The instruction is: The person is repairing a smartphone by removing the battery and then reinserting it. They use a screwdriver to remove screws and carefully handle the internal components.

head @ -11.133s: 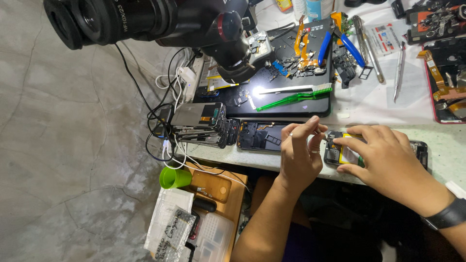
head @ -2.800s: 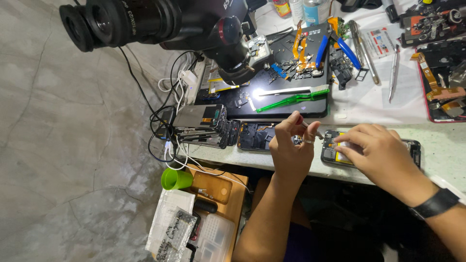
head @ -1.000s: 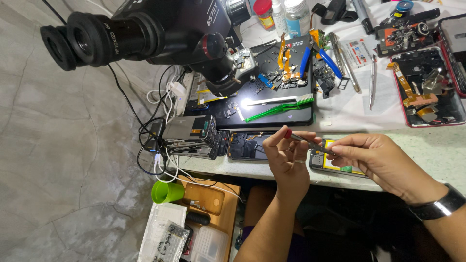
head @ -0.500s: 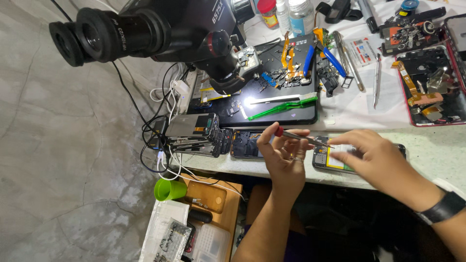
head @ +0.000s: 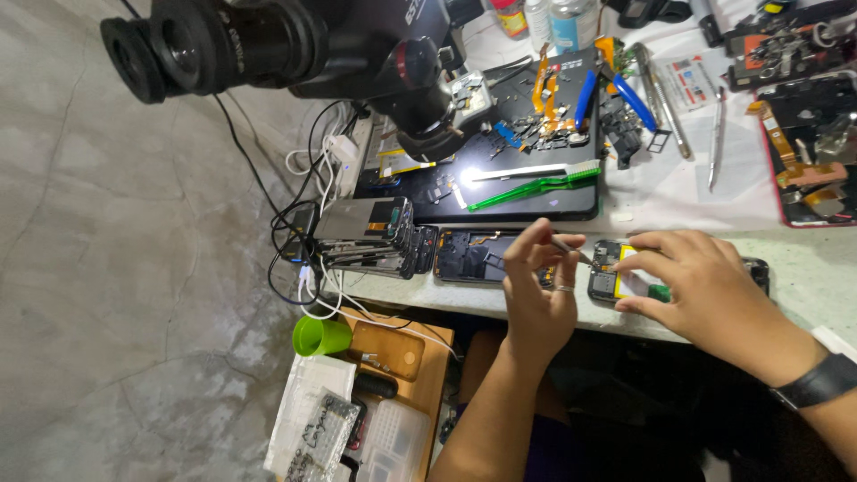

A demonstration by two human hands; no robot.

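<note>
The left hand (head: 536, 295) pinched a thin metal tool (head: 571, 247) between thumb and fingertips, its tip aimed at the opened phone (head: 616, 272) lying at the bench's near edge, toward three o'clock of that hand. The right hand (head: 705, 290) lay over the phone, fingers pressing it flat rather than closing round it. To do this well, in my judgement, the tool wanted a light, steady angle, with the right hand pinning the phone so that it could not slide. Counted: one opened phone under the hands, one dark phone shell (head: 473, 257) at nine o'clock of the left hand, one stack of phones (head: 366, 236) beyond it, one green brush (head: 536, 186) at twelve, one microscope (head: 295, 45), one green cup (head: 321, 336).
</note>
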